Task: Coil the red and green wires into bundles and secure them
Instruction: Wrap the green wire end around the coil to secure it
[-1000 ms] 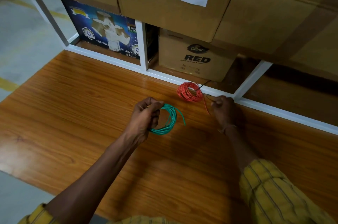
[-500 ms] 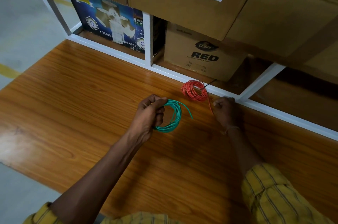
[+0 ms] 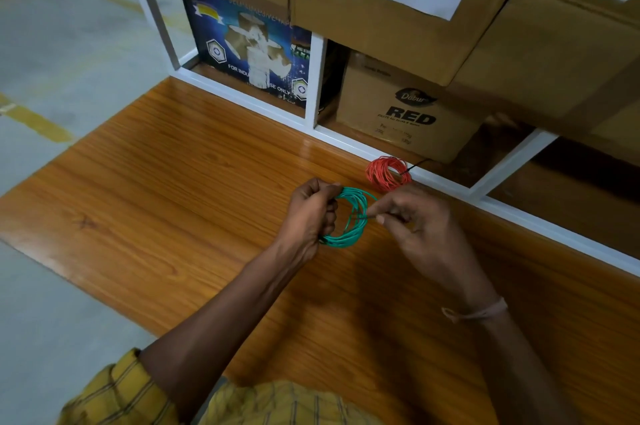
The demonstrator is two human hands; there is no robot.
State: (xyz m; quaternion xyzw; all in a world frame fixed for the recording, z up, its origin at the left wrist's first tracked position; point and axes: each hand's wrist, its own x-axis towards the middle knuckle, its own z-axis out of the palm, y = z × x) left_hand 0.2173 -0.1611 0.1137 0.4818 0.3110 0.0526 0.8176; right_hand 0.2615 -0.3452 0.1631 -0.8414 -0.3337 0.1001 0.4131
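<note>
Above a wooden tabletop [image 3: 145,216], a person's left hand [image 3: 308,216] gripped the left side of a coiled green wire bundle [image 3: 353,223], fingers curled tight around the loops. The right hand [image 3: 419,223] met the coil's right edge, thumb and forefinger pinching what looked like a thin dark tie [image 3: 367,216], though the detail was small. The red wire bundle [image 3: 388,173] lay coiled beyond, against the white shelf frame [image 3: 346,140].
</note>
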